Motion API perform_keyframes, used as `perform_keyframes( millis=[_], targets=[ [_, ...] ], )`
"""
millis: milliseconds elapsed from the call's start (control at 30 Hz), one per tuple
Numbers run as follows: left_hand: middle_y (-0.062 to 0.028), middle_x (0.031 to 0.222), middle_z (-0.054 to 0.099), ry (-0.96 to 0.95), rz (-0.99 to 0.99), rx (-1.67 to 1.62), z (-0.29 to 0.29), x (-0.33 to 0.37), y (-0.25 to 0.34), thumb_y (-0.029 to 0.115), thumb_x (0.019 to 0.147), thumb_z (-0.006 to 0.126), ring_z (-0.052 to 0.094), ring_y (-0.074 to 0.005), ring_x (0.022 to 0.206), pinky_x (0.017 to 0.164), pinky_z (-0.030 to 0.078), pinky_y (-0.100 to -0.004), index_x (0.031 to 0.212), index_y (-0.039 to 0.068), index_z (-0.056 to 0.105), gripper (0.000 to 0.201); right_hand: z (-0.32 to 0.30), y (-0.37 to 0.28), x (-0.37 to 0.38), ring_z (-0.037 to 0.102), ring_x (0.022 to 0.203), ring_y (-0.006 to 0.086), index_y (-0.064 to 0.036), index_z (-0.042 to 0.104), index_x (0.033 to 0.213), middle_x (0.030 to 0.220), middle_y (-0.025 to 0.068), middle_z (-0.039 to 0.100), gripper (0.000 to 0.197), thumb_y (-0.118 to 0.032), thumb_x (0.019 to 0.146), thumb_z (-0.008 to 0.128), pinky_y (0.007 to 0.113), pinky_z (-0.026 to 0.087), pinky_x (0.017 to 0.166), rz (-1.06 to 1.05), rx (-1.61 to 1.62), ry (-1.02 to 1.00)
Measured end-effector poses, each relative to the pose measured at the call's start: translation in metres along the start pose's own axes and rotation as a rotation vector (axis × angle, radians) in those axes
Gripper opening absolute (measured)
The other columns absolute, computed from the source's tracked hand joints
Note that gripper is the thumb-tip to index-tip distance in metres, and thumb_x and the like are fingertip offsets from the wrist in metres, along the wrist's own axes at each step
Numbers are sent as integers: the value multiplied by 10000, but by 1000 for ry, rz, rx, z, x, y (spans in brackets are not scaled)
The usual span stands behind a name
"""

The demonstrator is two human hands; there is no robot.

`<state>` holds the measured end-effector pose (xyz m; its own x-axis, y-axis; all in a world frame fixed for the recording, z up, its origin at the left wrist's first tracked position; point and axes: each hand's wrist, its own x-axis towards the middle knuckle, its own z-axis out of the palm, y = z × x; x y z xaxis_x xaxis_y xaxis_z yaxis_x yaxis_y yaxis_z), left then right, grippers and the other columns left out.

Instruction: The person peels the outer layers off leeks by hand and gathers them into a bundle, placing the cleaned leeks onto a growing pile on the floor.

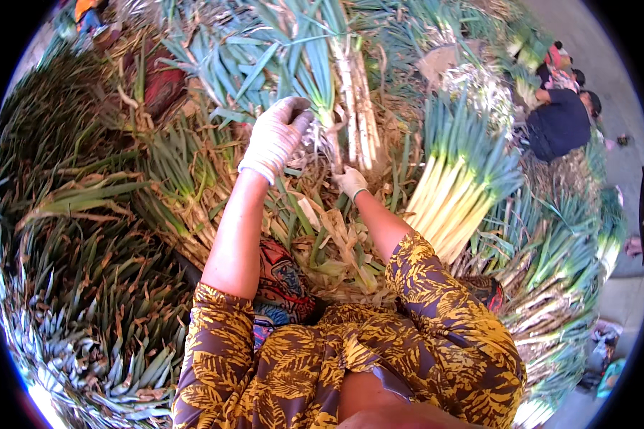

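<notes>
In front of me a leek [333, 136] stands nearly upright, blue-green leaves at the top and a brownish, dirty base. My left hand [276, 136], in a pale striped glove with a grey palm, has its fingers curled at the leek's neck, where stalk meets leaves. Lower down, my right hand [351, 182], also gloved, is closed round its root end. Just behind and to the right are several untrimmed leeks [361, 107] with soil on their stalks. Peeled brown leaf skins [336, 239] lie under my arms.
At my right lies a fanned pile of cleaned leeks [447, 186] with pale yellow-white stalks. Dense heaps of leeks [71, 286] cover the left side. More uncleaned leeks [551, 300] lie at the far right. A person in dark clothes [559, 125] sits at the upper right beside grey pavement [619, 93].
</notes>
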<state>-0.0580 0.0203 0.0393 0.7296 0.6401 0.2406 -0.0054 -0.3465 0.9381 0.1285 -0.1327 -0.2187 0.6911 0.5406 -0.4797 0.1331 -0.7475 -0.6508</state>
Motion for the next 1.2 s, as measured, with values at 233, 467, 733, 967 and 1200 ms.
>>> perform_keyframes(
  millis=[233, 467, 733, 967, 1200],
  targets=[
    [-131, 948, 687, -23, 80, 75, 18, 9, -16, 176, 891, 652, 640, -206, 849, 806, 496, -317, 1050, 3, 645, 235, -72, -42, -100, 629, 997, 269, 30, 203, 1481, 1382, 258, 453, 733, -223, 927, 610, 335, 513, 846, -285, 0, -58],
    [-150, 935, 695, -343, -17, 130, 48, 12, -30, 174, 890, 642, 632, -207, 819, 790, 492, -317, 1062, -21, 644, 259, -95, -29, -214, 614, 981, 223, 121, 213, 1441, 1202, 214, 539, 665, -112, 944, 589, 283, 536, 874, -237, 580, -211],
    [-93, 931, 680, -582, -156, -218, 50, -5, -37, 429, 897, 625, 584, -149, 749, 687, 477, -279, 1159, 15, 638, 490, -162, -54, -345, 519, 654, 75, -16, 525, 1130, 800, -3, 531, 313, -101, 870, 678, 193, 474, 558, -410, 391, -20],
    [-21, 932, 649, -406, -172, -1212, 75, -17, 1, 194, 958, 593, 638, -137, 785, 717, 557, -316, 1106, 75, 586, 190, -102, -7, -276, 566, 797, 151, -14, 496, 1225, 935, 77, 599, 427, -206, 888, 674, 291, 495, 765, -572, 126, 238],
    [-4, 993, 672, -392, -100, -1123, 67, -18, 10, 179, 945, 604, 653, -118, 842, 679, 555, -278, 1153, 107, 587, 221, -118, -106, -194, 579, 1089, 243, 17, 459, 1258, 1183, 189, 570, 504, -182, 864, 701, 359, 500, 937, -1062, 159, 646]
  ],
)
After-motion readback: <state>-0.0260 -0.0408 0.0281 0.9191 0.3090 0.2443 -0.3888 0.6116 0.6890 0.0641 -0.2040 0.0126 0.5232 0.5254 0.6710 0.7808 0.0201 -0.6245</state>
